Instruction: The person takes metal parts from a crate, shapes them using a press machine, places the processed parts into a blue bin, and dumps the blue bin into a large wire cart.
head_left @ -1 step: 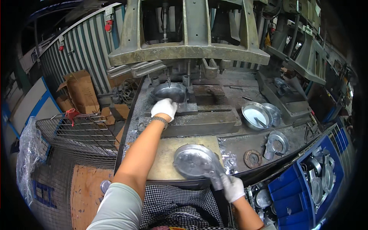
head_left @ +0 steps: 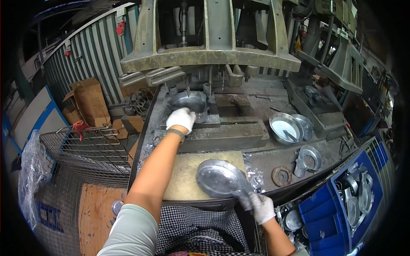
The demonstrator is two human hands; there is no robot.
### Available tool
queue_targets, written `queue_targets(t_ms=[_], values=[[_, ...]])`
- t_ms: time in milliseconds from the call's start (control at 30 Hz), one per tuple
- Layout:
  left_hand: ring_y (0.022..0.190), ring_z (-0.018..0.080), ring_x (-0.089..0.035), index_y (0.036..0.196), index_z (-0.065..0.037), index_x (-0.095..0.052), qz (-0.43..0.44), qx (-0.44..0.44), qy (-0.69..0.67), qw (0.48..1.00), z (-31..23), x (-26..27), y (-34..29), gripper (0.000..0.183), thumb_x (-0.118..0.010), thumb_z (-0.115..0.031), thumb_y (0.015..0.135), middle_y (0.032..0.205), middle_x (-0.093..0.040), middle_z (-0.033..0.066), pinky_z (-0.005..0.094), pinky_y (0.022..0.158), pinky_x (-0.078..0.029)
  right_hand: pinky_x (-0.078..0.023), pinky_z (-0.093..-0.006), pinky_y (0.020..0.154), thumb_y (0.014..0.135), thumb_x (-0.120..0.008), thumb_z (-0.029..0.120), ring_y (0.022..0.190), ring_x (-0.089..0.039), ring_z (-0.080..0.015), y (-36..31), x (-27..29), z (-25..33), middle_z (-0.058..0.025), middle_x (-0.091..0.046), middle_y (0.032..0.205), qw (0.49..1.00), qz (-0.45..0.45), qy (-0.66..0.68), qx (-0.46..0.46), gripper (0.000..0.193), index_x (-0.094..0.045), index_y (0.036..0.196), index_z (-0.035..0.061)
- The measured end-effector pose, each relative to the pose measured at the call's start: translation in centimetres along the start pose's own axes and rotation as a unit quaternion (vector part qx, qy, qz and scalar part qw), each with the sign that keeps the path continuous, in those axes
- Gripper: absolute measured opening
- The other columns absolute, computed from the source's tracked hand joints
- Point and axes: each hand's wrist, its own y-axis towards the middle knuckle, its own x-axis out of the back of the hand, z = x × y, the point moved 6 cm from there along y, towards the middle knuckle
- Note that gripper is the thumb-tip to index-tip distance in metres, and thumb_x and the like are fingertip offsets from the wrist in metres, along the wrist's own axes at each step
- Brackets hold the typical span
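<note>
My left hand (head_left: 181,119), in a white glove, has its fingers closed on the near rim of a round cast-metal housing (head_left: 188,100). That housing sits on a raised metal block (head_left: 222,135) beneath a drill bit (head_left: 188,87). In my white-gloved right hand (head_left: 262,208) is the neck of a second round cast-metal housing (head_left: 218,177). It is tilted above a pale board (head_left: 179,170) at the near edge of the worktable, with its shallow round face up.
Farther right stand a metal bowl of whitish liquid (head_left: 284,128), a loose metal housing (head_left: 308,160) and a rusty ring (head_left: 282,176). A blue crate (head_left: 316,209) of castings is at lower right. The heavy machine frame (head_left: 209,59) overhangs the table; a wire cage (head_left: 89,145) stands left.
The housing in my right hand has tilted and shifted slightly right. My left hand has moved slightly left, and the housing under the drill has turned a little.
</note>
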Motion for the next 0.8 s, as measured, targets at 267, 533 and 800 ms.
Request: queue_targets(t_ms=[267,533,800], values=[[0.042,0.0273,-0.047,0.054,-0.008,-0.050,-0.200,-0.207,-0.111,0.951,5.5,5.8,-17.6,0.029,-0.065,-0.020,0.076,0.051,-0.047,0.0113,0.0368,0.040,-0.040,-0.042,-0.0227,0.054,0.091,-0.053,0.029,0.059,-0.048,-0.0056,3.5,2.2,5.0,-0.0032,-0.059,0.065,0.982,-0.084,0.115,0.126,0.036,-0.063,0.084,-0.0044],[0.041,0.0283,-0.047,0.050,-0.008,-0.045,-0.065,-0.184,-0.122,0.973,9.9,3.8,-24.9,0.032,-0.069,-0.012,0.070,0.047,-0.045,0.0091,0.0365,0.039,-0.036,-0.043,-0.0449,0.079,0.089,-0.036,0.048,0.089,-0.056,-0.0424,14.7,-10.0,17.4,-0.0267,-0.059,0.089,0.925,-0.111,-0.258,0.257,0.055,-0.064,0.092,0.0004],[0.039,0.0256,-0.046,0.046,-0.009,-0.042,-0.057,-0.172,-0.136,0.974,10.9,3.0,-24.4,0.037,-0.070,-0.019,0.068,0.045,-0.042,0.0074,0.0357,0.037,-0.035,-0.045,-0.0433,0.084,0.090,-0.033,0.041,0.093,-0.058,-0.0392,18.3,-16.4,22.5,-0.0247,-0.061,0.094,0.864,-0.055,-0.461,0.194,0.053,-0.066,0.090,0.0000]])
